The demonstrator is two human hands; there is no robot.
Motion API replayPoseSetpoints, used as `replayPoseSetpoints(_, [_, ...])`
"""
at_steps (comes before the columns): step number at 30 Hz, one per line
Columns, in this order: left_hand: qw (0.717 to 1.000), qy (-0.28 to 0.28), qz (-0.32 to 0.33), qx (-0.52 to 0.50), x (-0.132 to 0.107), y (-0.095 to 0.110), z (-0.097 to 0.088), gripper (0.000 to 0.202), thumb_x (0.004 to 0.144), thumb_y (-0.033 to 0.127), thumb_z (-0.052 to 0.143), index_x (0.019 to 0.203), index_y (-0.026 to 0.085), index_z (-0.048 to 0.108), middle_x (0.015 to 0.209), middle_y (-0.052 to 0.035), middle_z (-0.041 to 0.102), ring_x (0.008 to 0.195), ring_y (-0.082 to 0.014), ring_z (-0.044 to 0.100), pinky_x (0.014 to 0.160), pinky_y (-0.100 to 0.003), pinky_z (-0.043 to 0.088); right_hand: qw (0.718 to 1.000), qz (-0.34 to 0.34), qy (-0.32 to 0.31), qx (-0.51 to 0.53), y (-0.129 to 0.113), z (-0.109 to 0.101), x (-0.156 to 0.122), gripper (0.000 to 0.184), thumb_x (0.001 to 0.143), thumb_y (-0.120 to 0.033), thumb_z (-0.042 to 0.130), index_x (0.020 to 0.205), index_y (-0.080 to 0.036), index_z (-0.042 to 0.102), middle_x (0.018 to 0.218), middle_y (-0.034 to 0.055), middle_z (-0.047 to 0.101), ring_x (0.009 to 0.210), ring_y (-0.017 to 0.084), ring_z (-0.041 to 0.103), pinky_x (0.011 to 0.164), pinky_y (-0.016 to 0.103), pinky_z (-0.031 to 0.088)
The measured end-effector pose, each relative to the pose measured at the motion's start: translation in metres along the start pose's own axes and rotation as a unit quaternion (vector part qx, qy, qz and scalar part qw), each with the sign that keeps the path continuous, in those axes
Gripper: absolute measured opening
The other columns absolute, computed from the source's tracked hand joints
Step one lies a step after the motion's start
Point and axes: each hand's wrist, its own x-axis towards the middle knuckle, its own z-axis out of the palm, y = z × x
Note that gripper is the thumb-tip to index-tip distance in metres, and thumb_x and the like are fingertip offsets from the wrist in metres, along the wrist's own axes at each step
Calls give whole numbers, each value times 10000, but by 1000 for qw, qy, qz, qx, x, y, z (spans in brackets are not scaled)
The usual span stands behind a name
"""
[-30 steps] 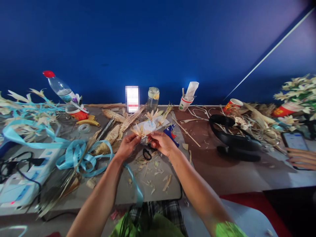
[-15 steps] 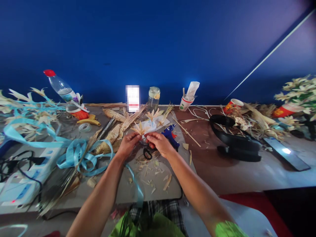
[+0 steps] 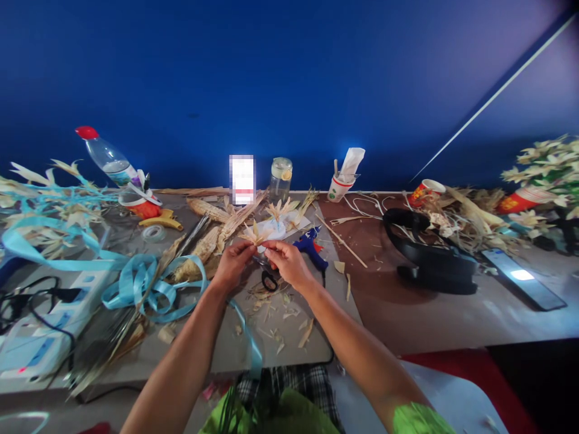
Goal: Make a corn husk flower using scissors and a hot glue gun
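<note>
Husk flower [image 3: 254, 234] is held up over the grey tabletop [image 3: 294, 354], right at the fingertips of two bare hands. Its base is pinched between thumb and fingers of the left hand [image 3: 235, 263], so that grip is clear enough. The fingers of the right hand [image 3: 289, 265] are curled in and brought together too, just at the base on the other side; what looks like the stem end is pinched there, tho the stem itself is too small to be made out.

Here's the bit that matters: the petals are fanned away from the body and tipped slightly left, so the long axis is pointed roughly outward, with the base end turned back toward both sets of fingertips. The left hand is nearer, since most of the petals are carried right above its fingertips.

A second flower [image 3: 279, 210] is set just beyond, the blue glue gun [image 3: 311, 243] is laid just beside the right hand, and black-handled scissors [image 3: 269, 281] are parked below, blades partly hidden.
</note>
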Motion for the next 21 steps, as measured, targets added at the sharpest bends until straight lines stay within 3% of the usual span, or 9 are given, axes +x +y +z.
replayPoseSetpoints(12, [999,43,-3,-18,-1,0,2,288,628,371,730,752,135,622,602,25,568,512,-66,439,501,-204,330,999,7,8,31,0,6,-3,333,715,-297,600,1018,-172,660,739,1,587,493,64,434,471,213,322])
replayPoseSetpoints(18, [998,60,17,19,-1,1,5,249,651,360,697,710,136,606,590,29,552,512,-73,426,509,-214,324,991,50,-7,123,-3,9,-5,338,672,-304,638,978,-163,673,661,-24,561,497,60,426,499,217,328])
replayPoseSetpoints(21, [993,83,50,65,-1,2,6,204,681,340,657,677,148,588,588,31,543,538,-87,437,534,-222,336,983,66,-15,171,-4,11,-6,343,644,-298,659,964,-174,677,727,-17,596,511,54,432,510,218,335])
